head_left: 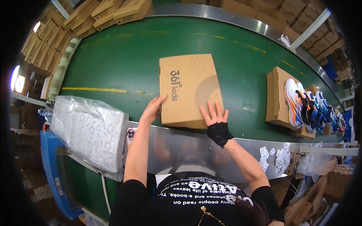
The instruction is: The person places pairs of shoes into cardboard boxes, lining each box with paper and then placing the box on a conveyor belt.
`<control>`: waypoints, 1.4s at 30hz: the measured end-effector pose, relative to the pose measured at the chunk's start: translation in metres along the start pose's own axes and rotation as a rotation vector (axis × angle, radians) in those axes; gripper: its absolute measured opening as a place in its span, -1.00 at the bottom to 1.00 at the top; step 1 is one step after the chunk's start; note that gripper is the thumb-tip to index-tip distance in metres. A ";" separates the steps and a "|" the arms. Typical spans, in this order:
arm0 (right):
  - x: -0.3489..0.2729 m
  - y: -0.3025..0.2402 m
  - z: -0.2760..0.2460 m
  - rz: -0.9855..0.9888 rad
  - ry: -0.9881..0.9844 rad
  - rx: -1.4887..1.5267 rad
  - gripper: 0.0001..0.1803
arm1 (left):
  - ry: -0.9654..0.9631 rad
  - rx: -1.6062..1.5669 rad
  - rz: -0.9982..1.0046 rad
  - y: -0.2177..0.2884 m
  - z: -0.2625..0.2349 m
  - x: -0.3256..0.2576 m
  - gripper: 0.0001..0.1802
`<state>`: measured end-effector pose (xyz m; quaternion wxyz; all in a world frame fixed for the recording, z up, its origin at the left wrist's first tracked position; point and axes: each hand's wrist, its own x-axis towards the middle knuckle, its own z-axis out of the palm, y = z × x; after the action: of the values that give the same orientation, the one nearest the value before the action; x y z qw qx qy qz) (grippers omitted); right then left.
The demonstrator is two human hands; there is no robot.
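A closed brown cardboard shoebox (184, 88) with dark printing sits in front of me, its near end by the belt's steel edge. My left hand (154, 108) is at the box's near left corner, thumb along the top edge and the other fingers against the side, partly hidden. On the near right part of the lid lie the spread fingers of my right hand (215, 116), which has a black wrist cover (219, 133). The green conveyor belt (124, 60) is under the box.
Right, athletic shoes (296, 101) rest against another open-looking box (275, 98) in a row. Left, a clear bag of patterned white paper (90, 132) lies beside a phone (131, 134). Small white packets (281, 160) lie on the steel ledge (181, 145). Boxes (132, 10) are stacked far left.
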<state>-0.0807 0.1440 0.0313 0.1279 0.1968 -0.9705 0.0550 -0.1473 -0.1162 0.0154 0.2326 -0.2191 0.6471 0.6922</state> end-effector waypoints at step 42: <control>-0.142 -0.002 0.064 0.339 -0.206 0.230 -0.48 | 0.778 -0.434 0.478 -0.040 -0.134 -0.176 -0.44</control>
<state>0.0315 0.1845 -0.0681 -0.0060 0.0490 -0.9849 0.1657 0.0173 -0.2548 0.0806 -0.2417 -0.3501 0.5590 0.7117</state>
